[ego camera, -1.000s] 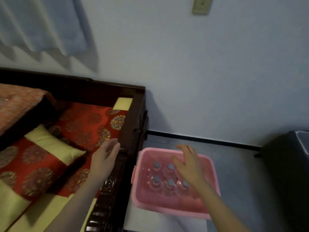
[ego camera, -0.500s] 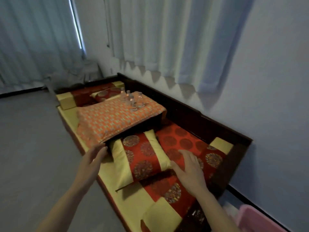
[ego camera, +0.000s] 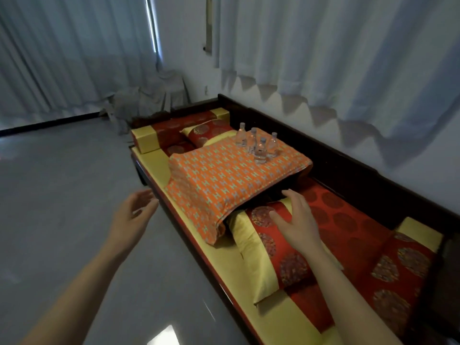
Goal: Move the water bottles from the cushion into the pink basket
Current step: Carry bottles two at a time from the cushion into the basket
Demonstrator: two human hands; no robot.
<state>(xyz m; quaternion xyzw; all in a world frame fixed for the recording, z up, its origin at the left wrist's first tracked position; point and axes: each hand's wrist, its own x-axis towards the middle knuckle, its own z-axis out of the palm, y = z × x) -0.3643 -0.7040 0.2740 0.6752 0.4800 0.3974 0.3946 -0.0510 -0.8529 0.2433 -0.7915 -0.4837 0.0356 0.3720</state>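
**Orange cushion with bottles, both hands bare and empty**

Spread fingers are seen on the right hand point(ego camera: 297, 221), which is held palm down over the near red-and-yellow pillow point(ego camera: 270, 247); nothing is gripped, and whether the pillow is touched cannot be told. The fingers of the left hand point(ego camera: 133, 214) are loosely curled and parted, palm turned inward, with nothing held, over the grey floor point(ego camera: 62, 195) just left of the dark wooden bench point(ego camera: 348, 168). Both bare forearms are stretched in from the near edge.

No basket or other container is shown in the view, so its contents cannot be reported.

Beyond the right hand, an orange patterned cushion point(ego camera: 224, 180) is laid across the bench, its near corner draped over the pillow. At the far right part of its top, the water bottles point(ego camera: 257, 145) are clustered upright, close together; five are counted, though the group is small and overlapped. They are seen as clear plastic with pale caps, the contents colourless.

Red fabric with round gold motifs and yellow bands is spread along the bench seat. A second pillow point(ego camera: 206, 131) and a yellow-ended bolster point(ego camera: 149, 143) are placed at the far end. Pale curtains point(ego camera: 323, 46) are hung along the walls behind.
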